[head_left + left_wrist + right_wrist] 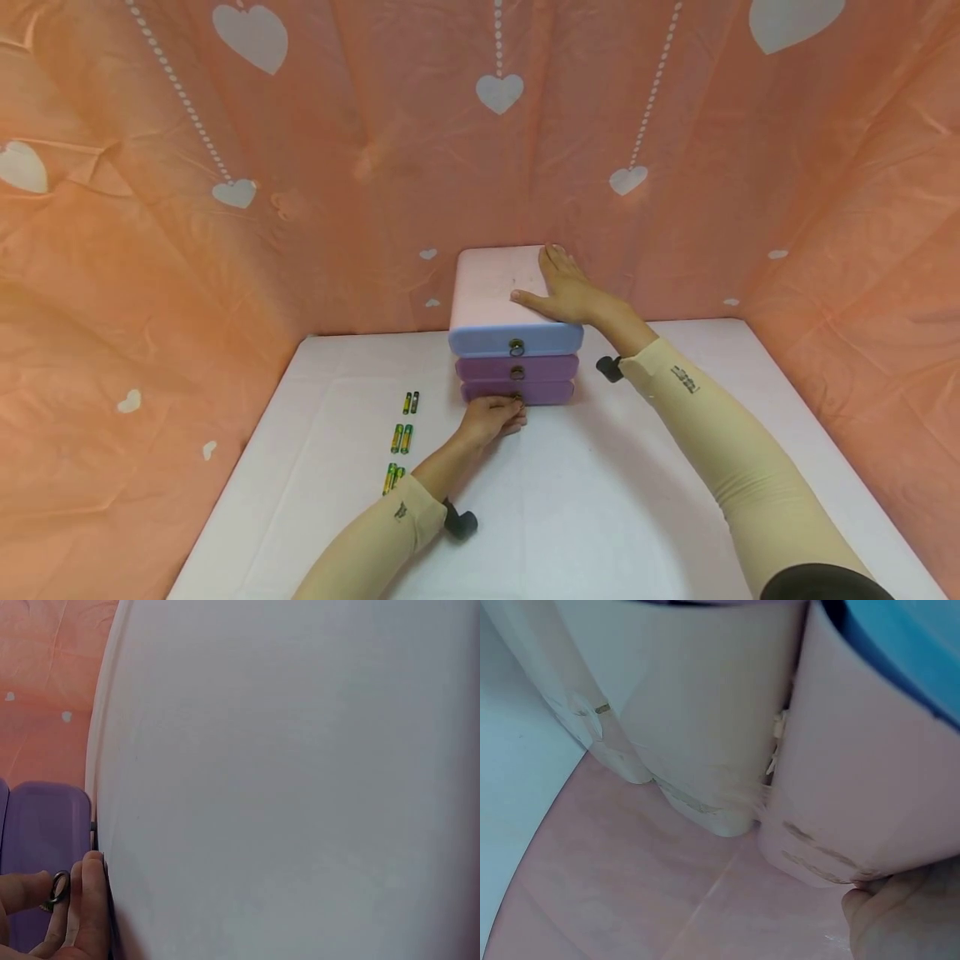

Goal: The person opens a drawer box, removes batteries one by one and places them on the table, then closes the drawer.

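Note:
A three-tier drawer box stands at the back of the table, with a pale pink top, a blue upper drawer and two purple drawers below it. All three drawers look closed. My left hand is at the front of the bottom drawer. In the left wrist view its thumb and fingers pinch the drawer's metal ring pull. My right hand rests with spread fingers on the right side of the box's top. The right wrist view shows the box's side walls and part of that hand.
Several green-and-yellow batteries lie in pairs on the white table, left of my left forearm: a far pair, a middle pair and a near pair partly behind the sleeve. An orange cloth with white hearts hangs behind the box.

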Motion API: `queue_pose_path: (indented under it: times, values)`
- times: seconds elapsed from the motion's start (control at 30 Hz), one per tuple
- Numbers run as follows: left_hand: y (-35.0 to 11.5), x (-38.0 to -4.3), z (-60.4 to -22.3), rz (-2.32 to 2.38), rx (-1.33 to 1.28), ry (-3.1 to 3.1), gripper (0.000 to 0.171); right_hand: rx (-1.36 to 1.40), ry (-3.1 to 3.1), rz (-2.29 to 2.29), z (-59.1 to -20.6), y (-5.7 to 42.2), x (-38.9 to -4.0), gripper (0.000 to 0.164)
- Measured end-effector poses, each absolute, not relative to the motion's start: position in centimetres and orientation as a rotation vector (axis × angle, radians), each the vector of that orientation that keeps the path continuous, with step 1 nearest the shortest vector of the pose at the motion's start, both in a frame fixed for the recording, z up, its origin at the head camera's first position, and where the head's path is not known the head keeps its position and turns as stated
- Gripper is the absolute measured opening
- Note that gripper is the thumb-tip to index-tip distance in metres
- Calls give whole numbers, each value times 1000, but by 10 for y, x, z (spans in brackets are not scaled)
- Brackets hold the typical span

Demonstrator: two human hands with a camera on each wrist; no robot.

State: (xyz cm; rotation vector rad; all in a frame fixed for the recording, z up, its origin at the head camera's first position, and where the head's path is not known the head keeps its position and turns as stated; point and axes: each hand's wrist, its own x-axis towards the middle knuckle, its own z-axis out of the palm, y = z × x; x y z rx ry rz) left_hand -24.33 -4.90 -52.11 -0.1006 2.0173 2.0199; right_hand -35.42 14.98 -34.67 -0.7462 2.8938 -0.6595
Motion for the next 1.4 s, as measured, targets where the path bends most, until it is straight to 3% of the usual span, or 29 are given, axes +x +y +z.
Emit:
queue_pose_path:
  times: [0.93, 1.23, 1.4]
  values:
    - [-64, -233, -519, 1955, -23, 2110, 34, -728, 2870, -1000, -362, 155, -363, 96]
    - [-80, -228, -510, 1947, -35, 2117, 33, -645, 2747, -1530, -372, 161, -361, 75]
    - [-94, -225, -502, 1887, -12, 2189, 34, -656, 2771, -1608, -378, 169, -359, 68]
